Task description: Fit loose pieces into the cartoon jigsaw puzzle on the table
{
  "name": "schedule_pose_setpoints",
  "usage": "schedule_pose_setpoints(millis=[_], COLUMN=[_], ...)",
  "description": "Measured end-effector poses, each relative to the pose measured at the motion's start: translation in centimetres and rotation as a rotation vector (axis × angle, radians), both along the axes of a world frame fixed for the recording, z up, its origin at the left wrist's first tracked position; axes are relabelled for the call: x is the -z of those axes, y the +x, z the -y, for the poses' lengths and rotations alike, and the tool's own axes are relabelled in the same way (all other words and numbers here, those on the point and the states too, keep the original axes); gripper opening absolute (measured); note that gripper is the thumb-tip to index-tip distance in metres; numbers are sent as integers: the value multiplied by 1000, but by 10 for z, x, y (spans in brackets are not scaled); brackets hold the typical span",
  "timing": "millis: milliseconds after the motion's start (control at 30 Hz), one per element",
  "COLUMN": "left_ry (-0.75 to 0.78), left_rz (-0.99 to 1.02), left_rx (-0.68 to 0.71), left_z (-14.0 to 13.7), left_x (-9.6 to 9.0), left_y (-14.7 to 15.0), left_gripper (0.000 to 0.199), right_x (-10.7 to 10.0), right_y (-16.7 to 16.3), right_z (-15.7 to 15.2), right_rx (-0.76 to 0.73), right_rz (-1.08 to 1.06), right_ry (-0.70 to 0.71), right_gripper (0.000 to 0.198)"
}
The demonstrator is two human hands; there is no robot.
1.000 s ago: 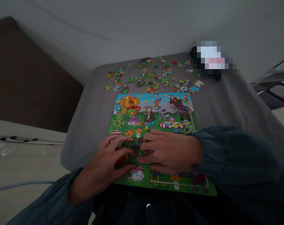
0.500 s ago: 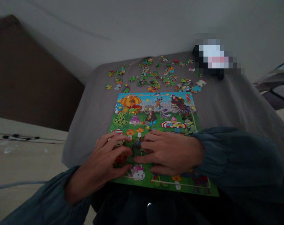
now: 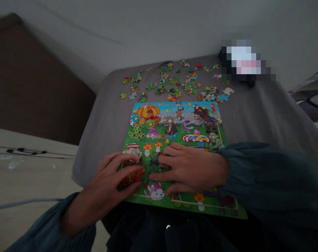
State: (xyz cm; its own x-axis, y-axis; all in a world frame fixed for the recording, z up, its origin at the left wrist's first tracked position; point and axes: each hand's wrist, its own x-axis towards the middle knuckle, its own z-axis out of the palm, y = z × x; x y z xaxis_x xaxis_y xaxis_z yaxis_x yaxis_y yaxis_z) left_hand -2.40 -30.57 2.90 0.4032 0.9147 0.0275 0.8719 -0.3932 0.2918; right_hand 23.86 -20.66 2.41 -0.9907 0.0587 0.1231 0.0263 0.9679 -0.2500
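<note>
A colourful cartoon jigsaw puzzle [image 3: 159,134] lies flat in front of me, its near edge close to my lap. Over its lower left part is my left hand [image 3: 114,176], fingers apart and slightly curled, with no piece visible in them. My right hand [image 3: 191,169] rests palm down on the lower middle, fingers spread and pointing left, hiding the pictures beneath. Between the two hands, mushrooms and a white cat face in a pink band show on the puzzle. Several loose puzzle pieces [image 3: 171,84] are scattered beyond its far edge.
Grey cloth [image 3: 103,115] covers the surface under the puzzle. At the back right stands a dark device [image 3: 242,63] with a bright, pixelated front. A pale wall rises behind. On the left are a dark brown panel [image 3: 43,87] and a pale cable [image 3: 27,202].
My left hand has slid a little left, away from my right hand, showing more of the puzzle. My right hand stays at nearly the same spot. The view has shifted slightly.
</note>
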Motion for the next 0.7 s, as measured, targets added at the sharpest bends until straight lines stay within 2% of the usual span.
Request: schedule_pose_setpoints(millis=[200,433,567,700], left_ry=[20,-13,5,5], left_rz=[24,54,104,160], left_rx=[51,71,71,129], left_z=[-1,-4,3,13], left_x=[4,2,-2,-2], left_y=[20,25,33,51], left_gripper=[23,24,18,15], right_x=[-6,-8,-7,-8], right_y=[1,2,2,2], right_z=[-7,-10,-10,-10], right_rx=[-39,-54,-58,-63], right_rz=[9,24,16,17], right_ry=[-21,-36,-59,-80], right_gripper=[35,30,28,22])
